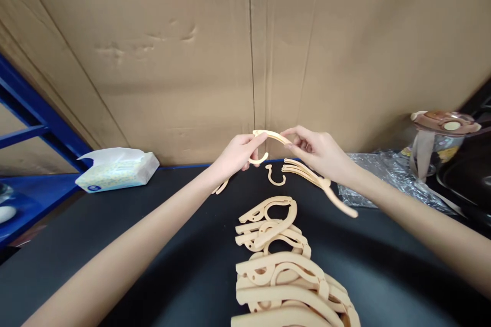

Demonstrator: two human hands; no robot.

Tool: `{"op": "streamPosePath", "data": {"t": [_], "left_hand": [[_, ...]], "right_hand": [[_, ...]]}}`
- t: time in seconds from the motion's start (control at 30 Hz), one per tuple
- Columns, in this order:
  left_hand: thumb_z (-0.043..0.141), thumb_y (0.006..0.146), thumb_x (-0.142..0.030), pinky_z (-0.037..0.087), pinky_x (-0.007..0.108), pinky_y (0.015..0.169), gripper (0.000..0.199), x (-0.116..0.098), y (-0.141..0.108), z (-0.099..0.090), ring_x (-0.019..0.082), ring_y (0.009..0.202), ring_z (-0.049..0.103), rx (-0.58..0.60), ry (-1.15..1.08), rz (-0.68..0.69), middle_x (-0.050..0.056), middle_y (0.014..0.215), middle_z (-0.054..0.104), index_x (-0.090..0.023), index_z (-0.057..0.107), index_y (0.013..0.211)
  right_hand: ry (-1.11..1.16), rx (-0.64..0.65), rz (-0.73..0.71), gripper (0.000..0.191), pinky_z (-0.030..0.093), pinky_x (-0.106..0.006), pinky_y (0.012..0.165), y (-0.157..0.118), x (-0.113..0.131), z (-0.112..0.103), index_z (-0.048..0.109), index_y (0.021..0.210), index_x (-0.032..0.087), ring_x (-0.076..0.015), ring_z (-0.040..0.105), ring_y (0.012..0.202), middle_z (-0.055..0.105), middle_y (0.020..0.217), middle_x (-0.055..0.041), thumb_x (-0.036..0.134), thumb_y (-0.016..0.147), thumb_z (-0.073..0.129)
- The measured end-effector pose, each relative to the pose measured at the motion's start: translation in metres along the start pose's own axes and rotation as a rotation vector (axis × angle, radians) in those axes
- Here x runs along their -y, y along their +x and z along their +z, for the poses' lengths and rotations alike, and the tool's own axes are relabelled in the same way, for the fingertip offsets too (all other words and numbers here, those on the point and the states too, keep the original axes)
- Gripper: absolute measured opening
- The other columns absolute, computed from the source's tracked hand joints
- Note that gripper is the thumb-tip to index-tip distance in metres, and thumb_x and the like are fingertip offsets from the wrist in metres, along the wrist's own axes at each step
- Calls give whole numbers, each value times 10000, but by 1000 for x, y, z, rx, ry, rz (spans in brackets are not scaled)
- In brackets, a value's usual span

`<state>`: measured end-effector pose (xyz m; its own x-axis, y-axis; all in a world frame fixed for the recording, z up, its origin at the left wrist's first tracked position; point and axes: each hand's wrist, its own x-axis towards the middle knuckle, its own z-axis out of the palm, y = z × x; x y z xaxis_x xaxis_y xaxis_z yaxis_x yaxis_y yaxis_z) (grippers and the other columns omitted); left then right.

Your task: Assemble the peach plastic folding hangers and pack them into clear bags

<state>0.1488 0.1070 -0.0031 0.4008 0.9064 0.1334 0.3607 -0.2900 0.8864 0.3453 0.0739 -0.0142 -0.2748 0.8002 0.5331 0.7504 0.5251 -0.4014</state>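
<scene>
Raised near the cardboard, a curved cream plastic hanger arm (274, 135) spans the gap between my two hands. My left hand (242, 150) pinches its left end, and a cream hanger hook (259, 160) curls out below those fingers. Whether the hook is joined to the arm is hidden. My right hand (315, 149) grips the arm's right end between thumb and fingers. Below the hands lies a loose hook (275, 178) on the black tabletop (184, 250). Several loose hanger arms (307, 172) rest under my right hand, and others (221, 186) lie partly hidden behind my left.
Folded cream hangers (284, 271) form an overlapping row toward me. A tissue pack (118, 169) sits at the left beside a blue metal frame (42, 112). At the right are clear plastic wrapping (360, 179) and a brown-lidded bottle (441, 138). Cardboard (172, 61) stands behind.
</scene>
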Motion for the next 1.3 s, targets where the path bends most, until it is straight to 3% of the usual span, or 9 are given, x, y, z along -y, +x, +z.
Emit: {"op": "streamPosePath", "data": {"t": [0.1, 0.2, 0.43, 0.53, 0.73, 0.9, 1.0, 1.13, 1.3], "left_hand": [[316, 952, -431, 228, 176, 361, 449, 6, -4, 5, 59, 346, 328, 72, 13, -27, -64, 460, 324, -198, 324, 568], [278, 961, -387, 266, 193, 392, 415, 8, -6, 16, 76, 369, 352, 82, 61, -2, -58, 483, 315, -204, 321, 591], [291, 957, -372, 313, 274, 561, 369, 28, -9, 37, 164, 529, 472, -49, 306, 90, -18, 528, 451, -214, 402, 643], [321, 943, -386, 326, 288, 583, 392, 46, -2, 37, 194, 536, 530, 1, 366, 22, -4, 476, 520, -212, 461, 621], [462, 850, -532, 357, 301, 640, 440, 63, 10, 23, 270, 726, 591, -47, 405, -87, 72, 568, 603, -178, 575, 614], [50, 883, -662, 390, 238, 558, 807, 48, 8, 10, 193, 771, 587, 126, 122, -172, 78, 925, 696, -187, 701, 845], [221, 847, -723, 376, 195, 500, 754, 42, 6, 5, 149, 715, 568, 333, -309, -332, 106, 973, 679, -147, 706, 897], [621, 827, -394, 427, 166, 556, 276, 41, 2, 3, 91, 685, 571, 271, -544, -342, 88, 957, 649, -127, 651, 892], [577, 805, -101, 319, 136, 384, 140, 36, -4, 6, 41, 525, 510, 235, -581, -278, 79, 971, 633, -144, 562, 937]], "right_hand": [[-474, 34, -89, 269, 272, -247, 516, 0, -3, 0, 584, 1071, 212, -160, 582, 624, 691, 817, -51, 331, 959, 370], [-625, 155, -71, 268, 234, -262, 506, 1, -6, 7, 577, 1049, 159, -181, 576, 579, 677, 712, -98, 270, 947, 355], [229, 219, 301, 248, 347, -249, 492, 8, -25, 20, 549, 719, 180, -134, 463, 426, 494, 460, 14, 279, 875, 384], [376, 108, 429, 257, 328, -236, 422, 11, -35, 18, 531, 814, 171, -122, 413, 382, 431, 443, 39, 271, 875, 301], [617, -120, 547, 142, 440, -236, 489, 8, -37, 8, 420, 852, 193, -141, 572, 560, 624, 690, -65, 262, 836, 298], [853, -301, 523, 153, 547, -300, 705, -2, -34, 9, 352, 778, 233, -163, 672, 743, 673, 812, -43, 242, 747, 502], [891, -299, 488, 194, 555, -344, 764, -7, -35, 15, 414, 822, 232, -172, 692, 766, 679, 779, -2, 228, 717, 577], [713, -198, 336, 288, 543, -360, 804, -9, -41, 22, 610, 1016, 208, -214, 673, 920, 707, 949, -42, 305, 745, 613], [161, 37, 241, 237, 509, -331, 792, -11, -37, 22, 692, 968, 205, -199, 671, 851, 728, 947, -35, 308, 834, 526]]}}
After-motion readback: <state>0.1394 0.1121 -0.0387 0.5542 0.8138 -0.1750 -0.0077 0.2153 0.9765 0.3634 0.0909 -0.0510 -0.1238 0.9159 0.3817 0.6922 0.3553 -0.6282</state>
